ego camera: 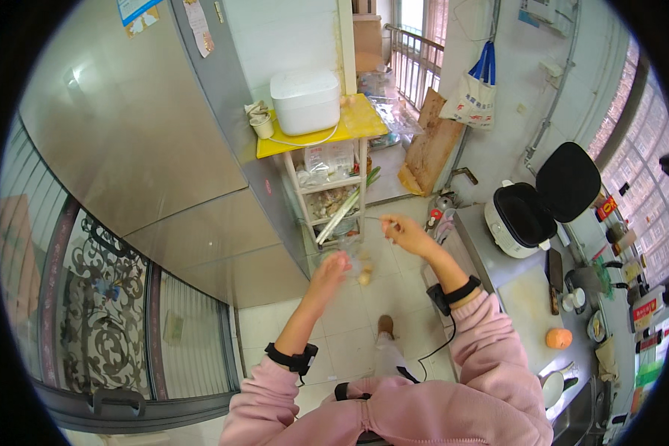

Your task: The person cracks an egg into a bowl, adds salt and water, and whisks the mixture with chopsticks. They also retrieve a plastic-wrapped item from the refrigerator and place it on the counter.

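Note:
My left hand [328, 274] is blurred, fingers pointing forward over the floor. Just beyond its fingertips is a clear plastic bag [350, 249], with pale round vegetables [364, 275] beside it; whether the hand touches the bag cannot be made out. My right hand [408, 234] hangs in the air to the right, its fingers curled toward the thumb, and anything between them is too small to tell. In front of both hands stands a white shelf rack [362, 202] with a yellow top [362, 114]. Long green onions [343, 214] slant across its front.
A refrigerator [161, 145] rises at the left, near a sliding door [106, 312]. At the right, a counter [474, 223] carries an open electric cooker [521, 220], a cutting board [527, 306], a cleaver [554, 273] and an orange fruit [559, 338]. A white appliance [305, 103] sits on the rack.

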{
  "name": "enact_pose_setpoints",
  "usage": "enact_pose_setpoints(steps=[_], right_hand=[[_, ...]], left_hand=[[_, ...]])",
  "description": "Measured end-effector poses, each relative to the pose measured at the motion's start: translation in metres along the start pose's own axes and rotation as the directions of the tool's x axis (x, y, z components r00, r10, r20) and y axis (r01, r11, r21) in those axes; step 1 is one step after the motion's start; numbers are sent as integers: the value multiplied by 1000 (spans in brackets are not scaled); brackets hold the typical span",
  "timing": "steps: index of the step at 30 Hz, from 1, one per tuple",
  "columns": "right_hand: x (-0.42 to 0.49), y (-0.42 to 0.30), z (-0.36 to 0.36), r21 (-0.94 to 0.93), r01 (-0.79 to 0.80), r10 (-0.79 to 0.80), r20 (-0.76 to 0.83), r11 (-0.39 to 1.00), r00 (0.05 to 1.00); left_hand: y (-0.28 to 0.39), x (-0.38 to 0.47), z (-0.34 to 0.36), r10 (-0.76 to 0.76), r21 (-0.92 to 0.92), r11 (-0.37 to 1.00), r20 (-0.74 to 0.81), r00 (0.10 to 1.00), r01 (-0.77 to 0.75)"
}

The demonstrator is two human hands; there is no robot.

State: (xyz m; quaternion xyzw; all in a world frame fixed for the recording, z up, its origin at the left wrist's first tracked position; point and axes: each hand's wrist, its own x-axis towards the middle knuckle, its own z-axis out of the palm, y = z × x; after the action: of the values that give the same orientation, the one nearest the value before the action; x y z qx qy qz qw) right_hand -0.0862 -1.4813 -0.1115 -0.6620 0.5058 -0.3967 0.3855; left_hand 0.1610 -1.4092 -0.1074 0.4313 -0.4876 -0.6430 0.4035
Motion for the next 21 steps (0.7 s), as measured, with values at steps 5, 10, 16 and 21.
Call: enact_pose_setpoints(steps=[5,10,16,21], right_hand=[[117,14,-39,-79,191,-195,-53,978,979],[256,31,-92,-135,158,-164,-28,978,986],[413,50,-132,-477,132,-129,39,869,991],[514,79,-127,-687,204,-190,98,698,977]], left_hand=[[34,104,-16,222,205,956,-43,974,-209],[70,240,-12,427,470,805,-34,904,-362],[87,370,5,487,859,322,210,848,-398],[81,435,7,439,937,-32,325,838,-347]])
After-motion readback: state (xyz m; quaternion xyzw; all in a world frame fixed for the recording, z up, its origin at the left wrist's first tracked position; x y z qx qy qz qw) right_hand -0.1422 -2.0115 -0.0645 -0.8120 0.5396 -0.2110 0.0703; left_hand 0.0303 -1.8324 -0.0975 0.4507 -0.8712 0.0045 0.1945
